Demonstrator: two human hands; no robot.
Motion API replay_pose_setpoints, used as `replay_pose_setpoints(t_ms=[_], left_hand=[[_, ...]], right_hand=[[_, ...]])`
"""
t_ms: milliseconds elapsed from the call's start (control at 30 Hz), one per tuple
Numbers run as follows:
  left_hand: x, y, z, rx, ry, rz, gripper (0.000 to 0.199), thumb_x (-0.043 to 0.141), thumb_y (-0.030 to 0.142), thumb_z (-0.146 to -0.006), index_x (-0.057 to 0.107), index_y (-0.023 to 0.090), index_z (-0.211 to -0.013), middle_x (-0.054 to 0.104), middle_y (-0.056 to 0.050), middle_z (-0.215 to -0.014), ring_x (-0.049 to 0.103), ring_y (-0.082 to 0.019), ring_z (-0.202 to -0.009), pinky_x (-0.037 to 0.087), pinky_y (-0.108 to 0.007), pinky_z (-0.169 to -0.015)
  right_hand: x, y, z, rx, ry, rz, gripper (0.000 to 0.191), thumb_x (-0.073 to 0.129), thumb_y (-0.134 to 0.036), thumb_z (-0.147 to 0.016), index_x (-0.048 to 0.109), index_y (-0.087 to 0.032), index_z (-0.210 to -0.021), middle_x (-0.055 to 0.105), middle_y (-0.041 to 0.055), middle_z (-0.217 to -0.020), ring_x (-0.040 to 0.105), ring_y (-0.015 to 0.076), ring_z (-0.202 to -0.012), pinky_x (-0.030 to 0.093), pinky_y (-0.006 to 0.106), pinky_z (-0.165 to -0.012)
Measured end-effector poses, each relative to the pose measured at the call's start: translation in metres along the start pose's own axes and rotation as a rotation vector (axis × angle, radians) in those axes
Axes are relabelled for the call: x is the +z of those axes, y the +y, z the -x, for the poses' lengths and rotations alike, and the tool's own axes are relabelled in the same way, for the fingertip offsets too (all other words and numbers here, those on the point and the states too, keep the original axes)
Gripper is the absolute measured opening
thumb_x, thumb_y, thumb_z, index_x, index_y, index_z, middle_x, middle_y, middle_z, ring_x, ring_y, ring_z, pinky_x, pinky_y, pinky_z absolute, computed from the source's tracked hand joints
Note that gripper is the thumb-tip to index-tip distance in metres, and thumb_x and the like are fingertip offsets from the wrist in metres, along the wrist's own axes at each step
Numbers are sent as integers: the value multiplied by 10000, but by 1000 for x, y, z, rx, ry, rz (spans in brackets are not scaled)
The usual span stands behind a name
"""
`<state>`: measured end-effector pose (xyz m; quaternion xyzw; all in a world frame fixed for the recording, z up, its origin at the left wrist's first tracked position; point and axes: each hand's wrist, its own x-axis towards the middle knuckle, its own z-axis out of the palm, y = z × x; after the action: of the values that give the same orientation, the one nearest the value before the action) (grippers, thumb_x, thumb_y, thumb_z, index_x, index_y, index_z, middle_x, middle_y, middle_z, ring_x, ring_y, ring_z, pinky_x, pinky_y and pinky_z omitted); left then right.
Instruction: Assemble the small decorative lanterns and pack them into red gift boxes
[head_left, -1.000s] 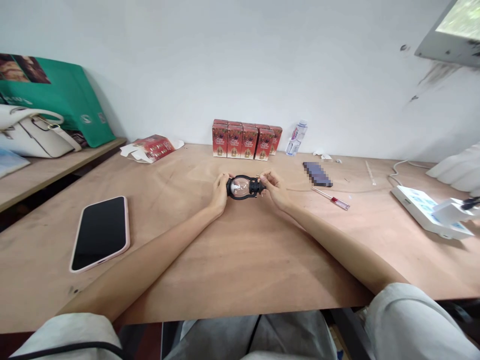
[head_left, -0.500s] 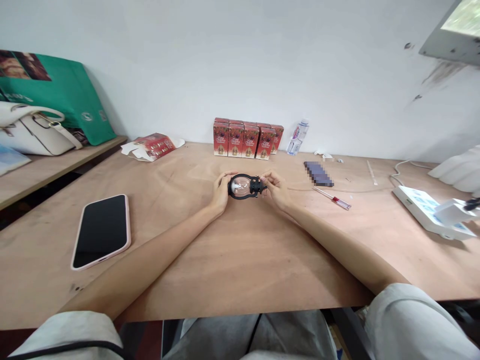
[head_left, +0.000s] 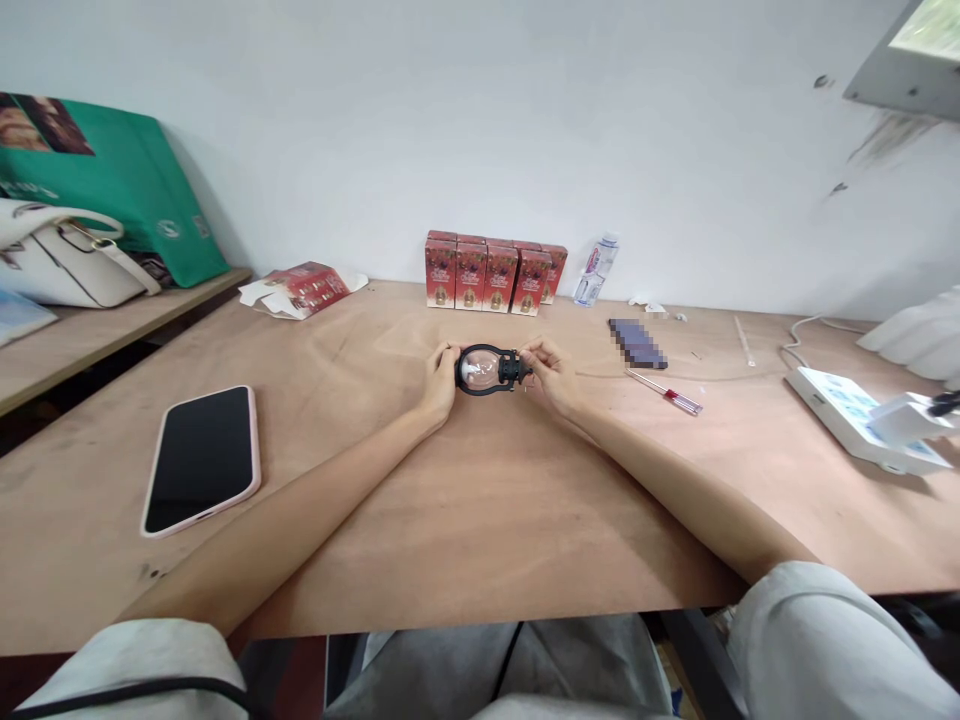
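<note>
A small black lantern (head_left: 481,371) with a clear globe lies sideways between my two hands, over the middle of the table. My left hand (head_left: 439,388) is closed around its base end. At the lantern's top end, the fingers of my right hand (head_left: 551,374) are pinched together at the pointed cap; a thin wire-like piece shows by the fingertips. A whitish bulb or candle shape is visible inside the globe. Parts of the base are hidden behind my left fingers.
Red boxes (head_left: 486,275) stand in rows by the wall, beside a clear bottle (head_left: 597,270). An opened carton (head_left: 304,290) lies back left, a phone (head_left: 201,460) front left. To the right are a pixelated dark item (head_left: 637,343), a screwdriver (head_left: 665,392) and a power strip (head_left: 862,418).
The view has shifted very slightly. Both hands keep their hold on the lantern, with hardly any visible movement.
</note>
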<state>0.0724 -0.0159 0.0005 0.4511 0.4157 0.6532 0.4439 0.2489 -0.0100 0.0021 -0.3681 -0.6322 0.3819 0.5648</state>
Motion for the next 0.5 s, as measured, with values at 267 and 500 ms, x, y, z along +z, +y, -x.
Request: replay_pose_setpoints(t_ms=[267,500], left_hand=[[-3,2,1,36,17,-19,192,447,264,-770,578,179,-658,584,-2,-674,535,-135,-675,430,-204,-577],[-3,1,0,57,31,-50,226,415,245,-810,578,177,-669,568,-2,-663,533,-139,-659,441,-218,-597]], right_hand=[[-2,4,2,44,4,29,450,677,-641,-681,578,-206,-738,584,-28,-605,528,116,-568,419,271,-600],[-6,8,-2,146,-33,-50,501,729,-660,-596,570,-201,-720,567,-47,-532,505,95,-488,417,257,-554]])
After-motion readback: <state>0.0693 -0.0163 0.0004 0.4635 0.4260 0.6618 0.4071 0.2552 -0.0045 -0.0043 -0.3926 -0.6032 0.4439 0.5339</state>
